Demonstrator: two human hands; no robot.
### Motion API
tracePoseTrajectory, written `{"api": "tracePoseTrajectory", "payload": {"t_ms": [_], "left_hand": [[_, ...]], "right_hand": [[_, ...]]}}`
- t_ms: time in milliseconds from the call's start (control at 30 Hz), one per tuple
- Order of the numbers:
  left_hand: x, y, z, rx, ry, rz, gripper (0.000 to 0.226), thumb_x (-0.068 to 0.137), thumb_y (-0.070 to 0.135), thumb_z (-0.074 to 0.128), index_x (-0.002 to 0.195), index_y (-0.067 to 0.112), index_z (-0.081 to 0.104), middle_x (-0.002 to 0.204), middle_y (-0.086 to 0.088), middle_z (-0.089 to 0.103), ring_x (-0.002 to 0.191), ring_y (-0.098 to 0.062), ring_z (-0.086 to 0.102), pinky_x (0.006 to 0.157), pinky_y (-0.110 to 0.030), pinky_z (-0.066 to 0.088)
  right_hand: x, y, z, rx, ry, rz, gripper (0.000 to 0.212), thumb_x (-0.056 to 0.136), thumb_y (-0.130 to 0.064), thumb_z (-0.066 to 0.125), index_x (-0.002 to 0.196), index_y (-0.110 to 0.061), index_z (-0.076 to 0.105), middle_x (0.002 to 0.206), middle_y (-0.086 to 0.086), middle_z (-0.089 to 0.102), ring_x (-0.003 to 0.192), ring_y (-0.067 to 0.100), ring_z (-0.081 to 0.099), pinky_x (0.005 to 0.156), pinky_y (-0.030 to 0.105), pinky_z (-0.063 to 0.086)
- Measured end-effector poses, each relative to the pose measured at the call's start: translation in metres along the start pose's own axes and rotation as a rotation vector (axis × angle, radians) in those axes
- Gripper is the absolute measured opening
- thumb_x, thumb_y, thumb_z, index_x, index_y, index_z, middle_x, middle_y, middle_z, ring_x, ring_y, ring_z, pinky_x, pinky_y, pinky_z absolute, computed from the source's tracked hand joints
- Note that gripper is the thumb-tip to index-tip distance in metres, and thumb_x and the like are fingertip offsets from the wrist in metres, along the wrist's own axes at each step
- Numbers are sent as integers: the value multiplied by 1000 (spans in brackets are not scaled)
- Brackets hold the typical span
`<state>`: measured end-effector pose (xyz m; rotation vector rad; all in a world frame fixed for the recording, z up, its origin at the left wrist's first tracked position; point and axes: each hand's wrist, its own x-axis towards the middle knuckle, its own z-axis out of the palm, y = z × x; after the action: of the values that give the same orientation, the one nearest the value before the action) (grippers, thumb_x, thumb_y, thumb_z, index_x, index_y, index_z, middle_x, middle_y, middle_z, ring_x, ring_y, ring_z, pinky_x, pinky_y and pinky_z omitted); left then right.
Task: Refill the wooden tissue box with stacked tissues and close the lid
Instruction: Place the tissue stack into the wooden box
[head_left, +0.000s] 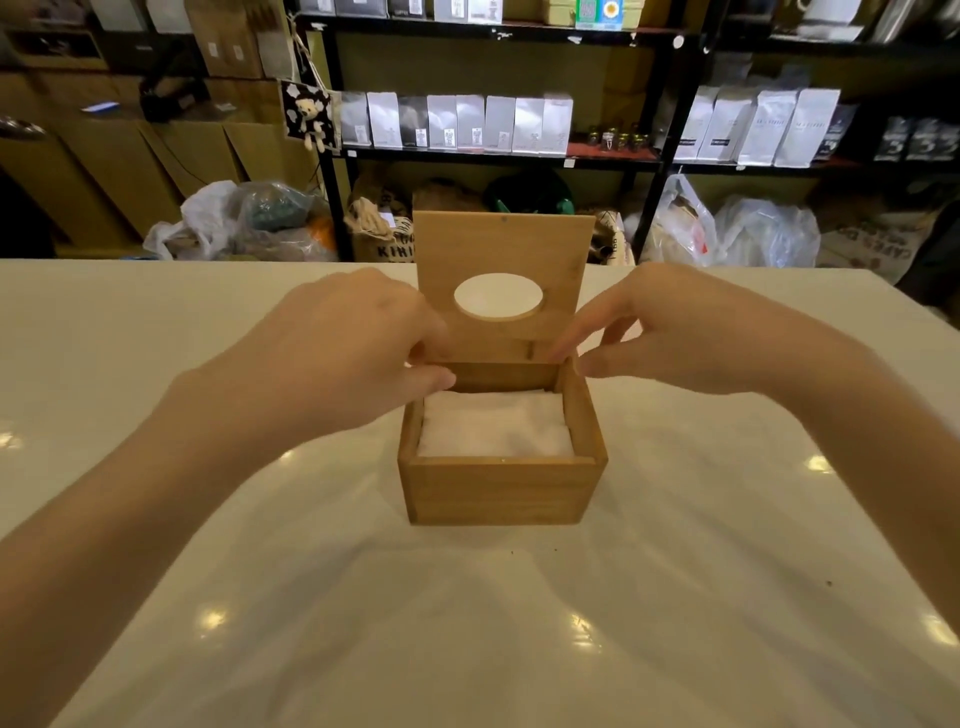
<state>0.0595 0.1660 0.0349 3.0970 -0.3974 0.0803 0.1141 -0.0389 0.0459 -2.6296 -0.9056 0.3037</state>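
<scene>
head view: the wooden tissue box (501, 488) sits near the middle of the glossy white surface (467, 623), its front wall facing the camera. a white stack of tissues (496, 423) lies inside, its top below the rim, with a thin gap showing along the right wall. the lid (506, 280) stands upright at the back edge, its oval opening (498, 296) showing the white beyond it.

the left hand (337, 353) reaches over the box's back left corner; its thumb and fingers are curled close together at the lower left edge of the lid, and this grip seems to touch the lid's edge, though motion blur keeps me from telling whether it truly pinches it. the right hand (691, 332) comes in from the right, fingers loosely spread, fingertips (563, 348) at the lid's lower right corner and the box's back right rim; its grip is partly open and wraps around nothing that i can see.

both forearms run in from the lower corners, leaving open surface in front of the box and between the arms. to either side of the box the surface is bare out to its far edge. beyond that edge stand black shelves (660, 156) with white bags (457, 122), and plastic sacks (748, 231) on the floor.
</scene>
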Motion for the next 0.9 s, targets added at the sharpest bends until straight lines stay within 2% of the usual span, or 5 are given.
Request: {"api": "tracePoseTrajectory", "payload": {"t_ms": [133,267,367,567,900], "left_hand": [[-12,-5,2,-210,-183,77,39,90,45,35,119,36,58,111,25,56,74,11,51,65,-6,40],[-15,1,10,-245,-394,15,46,92,49,23,130,38,46,132,29,38,67,25,48,68,-14,52],[-11,8,12,-191,-475,-26,50,93,50,21,132,34,46,146,22,32,63,6,56,64,-16,53],[-5,17,7,-182,-589,-130,89,61,76,0,118,38,57,134,11,49,76,-14,64,70,-22,47],[-5,28,12,-98,-608,-105,105,51,76,-9,131,37,48,147,10,38,132,-15,36,108,-34,27]], "right_hand": [[-6,-1,2,-32,-171,36,29,95,-24,42,115,-37,60,76,-34,54,62,-3,61,61,9,48],[-4,-13,3,8,-436,199,38,95,-22,36,131,-29,47,119,-7,45,66,14,64,61,24,53],[2,-20,2,-69,-534,222,40,94,-28,36,132,-21,46,135,-4,41,71,24,67,64,28,54],[9,-37,-1,-94,-647,323,42,95,-40,28,131,-26,43,57,-19,59,51,14,62,88,37,42],[14,-43,9,-139,-620,374,44,95,-40,25,104,-18,61,75,-6,47,63,19,57,67,30,48]]}}
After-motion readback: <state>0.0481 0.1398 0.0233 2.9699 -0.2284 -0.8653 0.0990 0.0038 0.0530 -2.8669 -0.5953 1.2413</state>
